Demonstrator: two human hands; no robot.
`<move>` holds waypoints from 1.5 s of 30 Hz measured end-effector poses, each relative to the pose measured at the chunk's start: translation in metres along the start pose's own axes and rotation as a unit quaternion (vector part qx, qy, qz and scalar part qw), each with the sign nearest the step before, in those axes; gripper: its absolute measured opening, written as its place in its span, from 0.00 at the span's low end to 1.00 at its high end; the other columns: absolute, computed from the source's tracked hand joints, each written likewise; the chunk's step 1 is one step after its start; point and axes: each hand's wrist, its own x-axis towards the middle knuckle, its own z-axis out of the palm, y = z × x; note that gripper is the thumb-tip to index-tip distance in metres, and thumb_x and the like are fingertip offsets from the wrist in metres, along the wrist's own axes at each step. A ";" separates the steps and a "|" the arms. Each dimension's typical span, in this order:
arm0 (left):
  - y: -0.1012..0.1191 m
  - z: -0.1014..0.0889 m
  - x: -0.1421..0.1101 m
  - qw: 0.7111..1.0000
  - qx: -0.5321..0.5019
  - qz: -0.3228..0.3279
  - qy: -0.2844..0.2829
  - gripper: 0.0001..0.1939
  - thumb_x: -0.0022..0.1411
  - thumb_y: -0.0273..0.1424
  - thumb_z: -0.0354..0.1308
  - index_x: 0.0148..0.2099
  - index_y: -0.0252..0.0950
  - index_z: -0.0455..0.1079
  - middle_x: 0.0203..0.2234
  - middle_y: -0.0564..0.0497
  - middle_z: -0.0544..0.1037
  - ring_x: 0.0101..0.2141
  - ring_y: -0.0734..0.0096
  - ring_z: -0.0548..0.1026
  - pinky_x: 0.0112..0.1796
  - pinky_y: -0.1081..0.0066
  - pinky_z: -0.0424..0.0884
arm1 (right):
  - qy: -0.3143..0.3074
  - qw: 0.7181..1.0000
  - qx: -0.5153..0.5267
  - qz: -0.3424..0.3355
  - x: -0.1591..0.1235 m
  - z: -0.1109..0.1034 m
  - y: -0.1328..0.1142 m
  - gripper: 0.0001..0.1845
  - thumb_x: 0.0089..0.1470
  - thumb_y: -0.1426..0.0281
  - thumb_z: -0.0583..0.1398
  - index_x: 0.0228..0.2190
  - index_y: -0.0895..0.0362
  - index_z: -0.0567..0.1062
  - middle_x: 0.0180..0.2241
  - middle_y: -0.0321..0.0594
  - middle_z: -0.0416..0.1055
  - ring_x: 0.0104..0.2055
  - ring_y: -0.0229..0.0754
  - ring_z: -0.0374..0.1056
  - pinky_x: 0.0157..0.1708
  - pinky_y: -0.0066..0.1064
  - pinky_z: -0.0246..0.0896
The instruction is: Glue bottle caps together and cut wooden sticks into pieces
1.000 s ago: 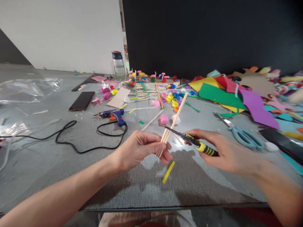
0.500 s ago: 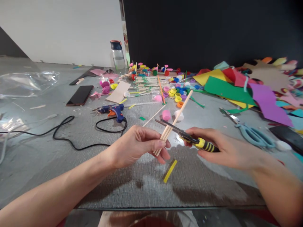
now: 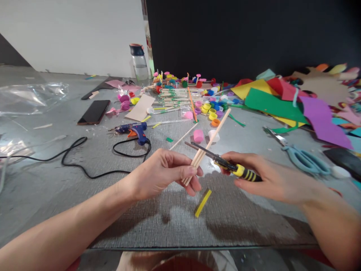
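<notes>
Between the thumb and fingers of my left hand (image 3: pixel 169 171) are several thin wooden sticks (image 3: pixel 216 132), pinched near their lower ends. One stick reaches much farther up and to the right than the others. My right hand (image 3: pixel 262 177) is closed around black-and-yellow-handled pliers (image 3: pixel 225 163), which look like long-nose pliers or cutters. Their dark jaws lie across the sticks just above my left fingers; whether they bite into the wood I cannot tell. Below the sticks, a yellow strip (image 3: pixel 203 203) rests on the grey table (image 3: pixel 158 229).
A blue glue gun (image 3: pixel 137 132) with a black cord lies left of centre, near a phone (image 3: pixel 94 112). Light-blue scissors (image 3: pixel 306 160) lie at right. Behind are bottle caps (image 3: pixel 198 136), coloured sheets (image 3: pixel 272 105) and a water bottle (image 3: pixel 139 66).
Both hands, the sticks and the pliers hold nearly the same pose. The camera view has shifted slightly, so the background sits a little differently.
</notes>
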 end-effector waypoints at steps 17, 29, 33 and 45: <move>-0.003 -0.002 0.002 1.000 -0.011 -0.006 -0.007 0.08 0.63 0.29 0.62 0.36 0.29 0.79 0.24 0.48 0.83 0.24 0.76 0.79 0.30 0.78 0.74 | -0.009 0.998 -0.057 -0.019 0.001 0.001 -0.020 0.24 0.56 0.59 0.59 0.54 0.49 0.75 0.52 0.46 0.77 0.53 0.60 0.73 0.50 0.51 0.71; -0.007 -0.006 0.005 1.000 -0.011 -0.002 -0.009 0.08 0.63 0.29 0.62 0.36 0.29 0.78 0.23 0.49 0.81 0.23 0.77 0.78 0.30 0.76 0.74 | -0.005 0.988 -0.154 -0.003 0.006 0.012 -0.026 0.27 0.53 0.66 0.58 0.55 0.56 0.71 0.53 0.50 0.76 0.54 0.60 0.72 0.50 0.51 0.70; -0.011 -0.007 0.009 1.000 -0.005 -0.009 -0.012 0.09 0.63 0.31 0.62 0.36 0.28 0.78 0.23 0.49 0.81 0.23 0.77 0.77 0.30 0.77 0.73 | -0.026 0.988 -0.150 -0.021 0.008 0.010 -0.033 0.21 0.54 0.70 0.56 0.50 0.55 0.71 0.46 0.46 0.78 0.47 0.54 0.75 0.45 0.44 0.70; -0.015 -0.003 0.009 0.999 -0.032 0.002 0.039 0.06 0.63 0.30 0.62 0.38 0.31 0.76 0.25 0.51 0.82 0.22 0.78 0.78 0.27 0.79 0.75 | -0.039 0.994 -0.103 0.002 0.006 0.005 -0.044 0.10 0.55 0.74 0.56 0.40 0.52 0.68 0.33 0.35 0.74 0.33 0.43 0.69 0.35 0.35 0.61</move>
